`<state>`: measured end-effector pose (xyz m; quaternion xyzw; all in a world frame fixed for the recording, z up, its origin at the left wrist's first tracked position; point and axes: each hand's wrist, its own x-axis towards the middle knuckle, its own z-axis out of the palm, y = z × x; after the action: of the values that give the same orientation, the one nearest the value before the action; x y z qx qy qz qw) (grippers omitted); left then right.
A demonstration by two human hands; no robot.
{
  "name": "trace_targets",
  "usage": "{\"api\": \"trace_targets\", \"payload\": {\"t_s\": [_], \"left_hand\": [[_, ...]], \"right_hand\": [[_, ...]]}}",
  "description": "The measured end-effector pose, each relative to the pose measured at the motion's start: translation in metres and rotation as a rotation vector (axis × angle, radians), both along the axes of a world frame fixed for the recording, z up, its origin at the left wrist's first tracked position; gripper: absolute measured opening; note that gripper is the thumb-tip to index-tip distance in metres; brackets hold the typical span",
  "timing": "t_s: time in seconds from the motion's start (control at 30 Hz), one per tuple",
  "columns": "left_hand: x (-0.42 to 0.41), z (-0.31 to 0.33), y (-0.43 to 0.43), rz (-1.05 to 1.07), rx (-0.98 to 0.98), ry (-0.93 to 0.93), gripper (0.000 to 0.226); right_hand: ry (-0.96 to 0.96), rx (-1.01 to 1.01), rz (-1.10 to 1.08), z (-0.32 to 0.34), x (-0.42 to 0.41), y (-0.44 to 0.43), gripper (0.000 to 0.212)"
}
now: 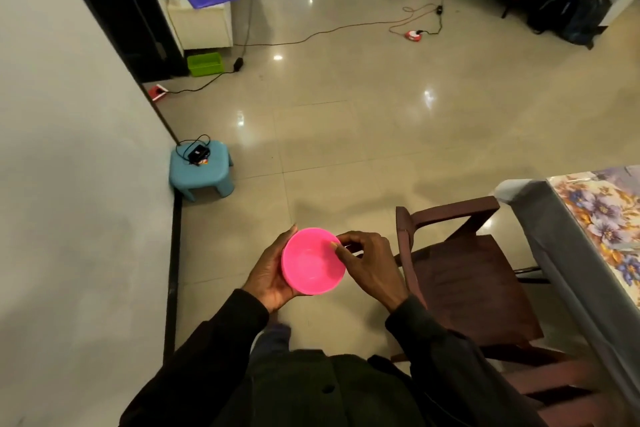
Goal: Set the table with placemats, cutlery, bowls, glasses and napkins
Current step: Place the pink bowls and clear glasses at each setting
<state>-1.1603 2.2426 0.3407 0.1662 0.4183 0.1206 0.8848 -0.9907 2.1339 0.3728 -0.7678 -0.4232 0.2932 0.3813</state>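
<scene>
A pink plastic bowl (311,262) is held in front of my body, above the tiled floor. My left hand (269,274) cups it from the left and underneath, fingers curled round its side. My right hand (367,267) pinches the bowl's right rim with thumb and fingertips. The bowl looks empty. The table (540,222) with a floral cloth shows only at the right edge of the head view; its top is mostly out of frame.
A dark wooden chair (464,274) stands to my right, against the table. A blue plastic stool (200,170) with a black device sits by the left wall. Cables and a red power strip (414,35) lie across the far floor. A white cabinet (204,21) stands at back left.
</scene>
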Motion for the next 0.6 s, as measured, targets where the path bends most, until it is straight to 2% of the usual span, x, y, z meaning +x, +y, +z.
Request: {"api": "trace_targets", "payload": {"t_s": [0.2,0.43,0.6], "left_hand": [[0.083,-0.006,0.099,-0.115,-0.01,-0.008,0.058],[0.182,0.001,0.231,-0.325,-0.01,-0.022,0.062],[0.249,0.014,0.29,-0.443,0.01,-0.024,0.051]], "right_hand": [[-0.044,-0.009,-0.086,-0.004,0.068,0.079,0.023],[-0.018,0.001,-0.307,0.001,0.14,0.184,0.022],[-0.046,-0.005,-0.456,0.009,0.18,0.23,0.028]]}}
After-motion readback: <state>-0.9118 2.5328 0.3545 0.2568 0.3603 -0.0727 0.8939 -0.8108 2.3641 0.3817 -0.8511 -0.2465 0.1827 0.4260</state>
